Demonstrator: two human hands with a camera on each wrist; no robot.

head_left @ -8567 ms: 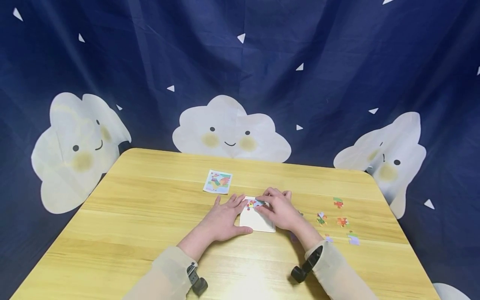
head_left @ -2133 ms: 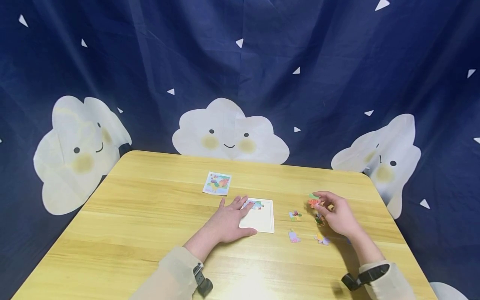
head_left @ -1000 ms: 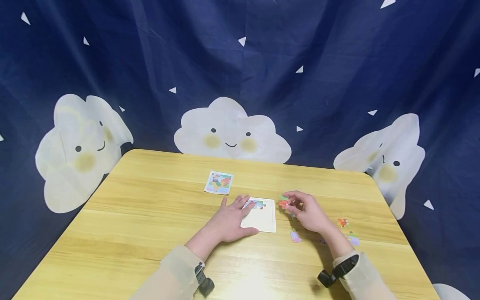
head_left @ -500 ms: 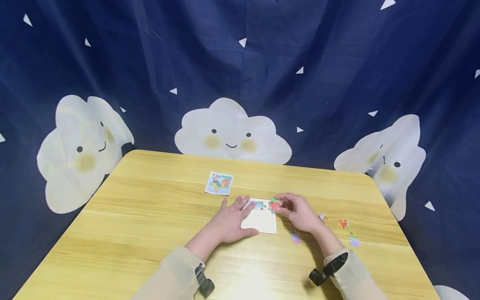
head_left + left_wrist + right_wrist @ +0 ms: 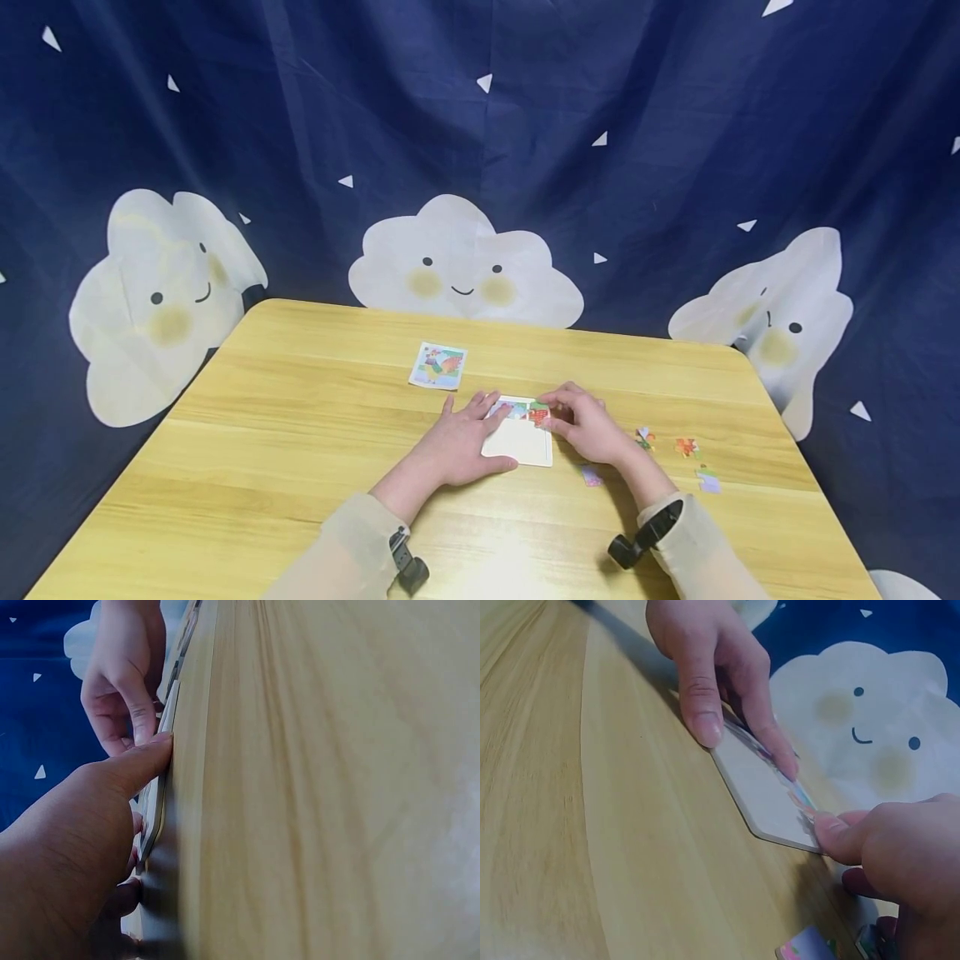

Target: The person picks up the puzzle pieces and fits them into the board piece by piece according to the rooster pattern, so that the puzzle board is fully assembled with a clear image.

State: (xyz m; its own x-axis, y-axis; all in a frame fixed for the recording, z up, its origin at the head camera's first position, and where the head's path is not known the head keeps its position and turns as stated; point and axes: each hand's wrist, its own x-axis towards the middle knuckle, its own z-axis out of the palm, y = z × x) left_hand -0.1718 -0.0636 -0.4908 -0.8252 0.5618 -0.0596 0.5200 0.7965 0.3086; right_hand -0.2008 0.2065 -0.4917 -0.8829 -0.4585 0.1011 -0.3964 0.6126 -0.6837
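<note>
text: none readable | picture card (image 5: 438, 366), 11 o'clock of the puzzle tray (image 5: 519, 443): coloured drawing only, no lettering | puzzle pieces in tray and loose at 3 o'clock: printed colours, no words or numbers | backdrop (image 5: 480, 150): cloud faces and white triangles, no writing

Loose pieces (image 5: 675, 454) lie right of the puzzle tray (image 5: 519, 446), picture card (image 5: 438, 367) behind.

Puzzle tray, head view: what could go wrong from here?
1. The right hand is setting a red-green piece at the puzzle tray corner; misaligned, it may not seat.
2. The left hand rests only on the tray's left edge; a push could slide it.
</note>
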